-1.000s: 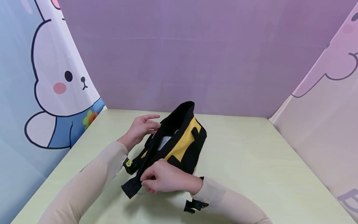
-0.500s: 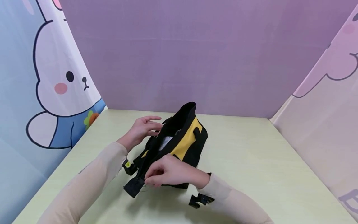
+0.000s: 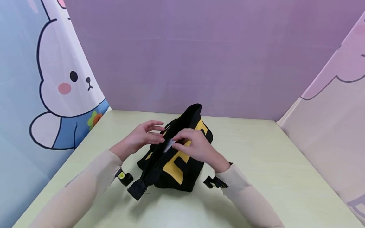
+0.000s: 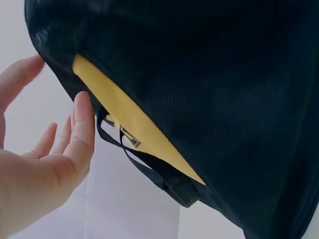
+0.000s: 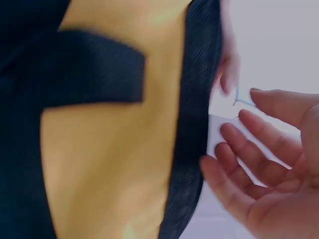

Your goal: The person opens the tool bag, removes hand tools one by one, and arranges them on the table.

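A black and yellow fabric bag (image 3: 174, 167) stands on the table with its top gaping. Something whitish (image 3: 169, 145) shows inside; its kind is unclear. At the bag's left side is my left hand (image 3: 144, 136), fingers spread. In the left wrist view, fingertips of this left hand (image 4: 55, 149) meet the dark cloth edge near a yellow panel and a thin black strap (image 4: 144, 167). My right hand (image 3: 198, 144) hovers over the opening, near the right rim. Its loosely bent fingers (image 5: 234, 144) hold nothing in the right wrist view, beside the black rim band (image 5: 194, 114).
The pale yellow-green table (image 3: 251, 164) extends around the bag. A purple backdrop (image 3: 188, 57) rises behind it, with printed cloth panels at left and right. The folded black end of the rim (image 3: 137, 190) juts toward the front left.
My right hand has left the bag's front rim end and moved up, away from me, to the middle of the opening. My left hand stays by the left side.
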The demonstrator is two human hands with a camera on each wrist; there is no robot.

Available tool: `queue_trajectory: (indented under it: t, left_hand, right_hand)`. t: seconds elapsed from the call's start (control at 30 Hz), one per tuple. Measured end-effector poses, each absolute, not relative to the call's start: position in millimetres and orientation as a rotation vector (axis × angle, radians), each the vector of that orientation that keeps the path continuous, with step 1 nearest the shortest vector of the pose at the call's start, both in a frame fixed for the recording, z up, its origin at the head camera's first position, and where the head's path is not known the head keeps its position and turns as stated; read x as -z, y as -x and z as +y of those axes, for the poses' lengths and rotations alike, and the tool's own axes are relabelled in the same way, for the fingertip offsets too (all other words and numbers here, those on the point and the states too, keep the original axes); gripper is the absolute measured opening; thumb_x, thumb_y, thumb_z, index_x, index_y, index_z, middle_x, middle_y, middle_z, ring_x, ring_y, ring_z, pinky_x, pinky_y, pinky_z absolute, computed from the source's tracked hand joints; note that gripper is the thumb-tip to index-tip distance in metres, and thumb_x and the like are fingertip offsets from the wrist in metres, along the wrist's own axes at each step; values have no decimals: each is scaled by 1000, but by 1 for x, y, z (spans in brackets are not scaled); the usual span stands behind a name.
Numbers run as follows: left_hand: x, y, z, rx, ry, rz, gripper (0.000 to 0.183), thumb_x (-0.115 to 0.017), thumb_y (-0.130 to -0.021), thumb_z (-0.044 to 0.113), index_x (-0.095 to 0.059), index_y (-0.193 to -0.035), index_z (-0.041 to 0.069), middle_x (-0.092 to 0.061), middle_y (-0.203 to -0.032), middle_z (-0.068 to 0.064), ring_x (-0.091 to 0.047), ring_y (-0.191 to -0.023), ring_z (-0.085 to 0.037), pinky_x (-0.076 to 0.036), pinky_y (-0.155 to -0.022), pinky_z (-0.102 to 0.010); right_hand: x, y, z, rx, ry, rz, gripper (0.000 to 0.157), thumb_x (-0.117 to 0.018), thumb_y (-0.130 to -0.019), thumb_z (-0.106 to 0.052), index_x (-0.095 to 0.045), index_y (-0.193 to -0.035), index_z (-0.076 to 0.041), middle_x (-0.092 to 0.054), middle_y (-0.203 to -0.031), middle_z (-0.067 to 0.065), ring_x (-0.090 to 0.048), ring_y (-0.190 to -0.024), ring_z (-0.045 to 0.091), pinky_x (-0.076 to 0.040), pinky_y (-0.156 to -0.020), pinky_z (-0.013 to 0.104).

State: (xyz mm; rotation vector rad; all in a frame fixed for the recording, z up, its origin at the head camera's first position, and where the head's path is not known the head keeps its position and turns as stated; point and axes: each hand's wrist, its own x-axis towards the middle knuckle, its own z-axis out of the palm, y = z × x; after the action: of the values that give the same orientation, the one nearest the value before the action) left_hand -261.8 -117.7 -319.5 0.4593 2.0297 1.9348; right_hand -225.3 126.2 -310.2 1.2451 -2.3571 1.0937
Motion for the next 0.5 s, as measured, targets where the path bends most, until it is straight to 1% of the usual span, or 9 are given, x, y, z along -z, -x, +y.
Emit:
queue_trajectory:
  t: [0.17, 0.2, 0.27, 0.33, 0.4, 0.43, 0.5]
  left_hand:
    - [316, 249, -120, -1869, -489, 2070, 73, -70, -86, -6, -33, -148, -2, -43, -143, -28, -57, -118, -30, -52, -90, -33]
    - [315, 247, -121, -1857, -497, 2073, 73, -70, -86, -6, -32, -149, -2, -43, -143, -28, -56, -118, -31, -52, -91, -34]
    - [314, 242, -122, -1826, -504, 2084, 74, -70, -86, -5, -30, -149, -3, -46, -141, -28, -57, -116, -31, -52, -91, -34]
    - [314, 239, -124, -1795, -521, 2100, 75, -70, -86, -4, -30, -149, -3, -49, -138, -27, -60, -112, -27, -52, -90, -33]
    - [315, 235, -126, -1760, -551, 2133, 73, -70, -87, -2, -31, -148, -4, -55, -130, -25, -63, -102, -23, -54, -85, -34]
    - [315, 234, -128, -1741, -561, 2155, 70, -70, -87, -1, -33, -147, -5, -58, -125, -24, -64, -97, -21, -54, -82, -33]
    - [316, 232, -131, -1705, -595, 2207, 63, -68, -89, 0, -38, -144, -6, -62, -116, -20, -64, -88, -18, -55, -76, -33]
  right_hand:
    - [316, 234, 131, -823, -1309, -2280, 19, -77, -87, -13, -75, -103, -3, -69, -109, 8, -61, -104, 23, -49, -90, 38]
    - [317, 235, 132, -774, -1337, -2269, 21, -77, -87, -14, -74, -105, -3, -69, -111, 9, -60, -108, 25, -47, -94, 40]
    - [319, 236, 133, -687, -1402, -2240, 23, -76, -88, -15, -74, -108, -4, -68, -114, 12, -58, -114, 29, -43, -101, 47]
    - [322, 237, 134, -620, -1463, -2213, 25, -76, -88, -15, -74, -110, -5, -68, -114, 12, -57, -116, 31, -39, -104, 54]
    - [324, 237, 136, -576, -1518, -2185, 24, -76, -87, -13, -74, -110, -6, -68, -110, 10, -57, -110, 29, -41, -102, 52]
    - [325, 237, 138, -557, -1536, -2170, 23, -76, -87, -12, -74, -109, -7, -67, -107, 8, -57, -105, 27, -43, -99, 49]
    - [326, 236, 141, -526, -1554, -2136, 21, -77, -85, -9, -74, -106, -8, -65, -101, 4, -56, -95, 22, -46, -91, 39]
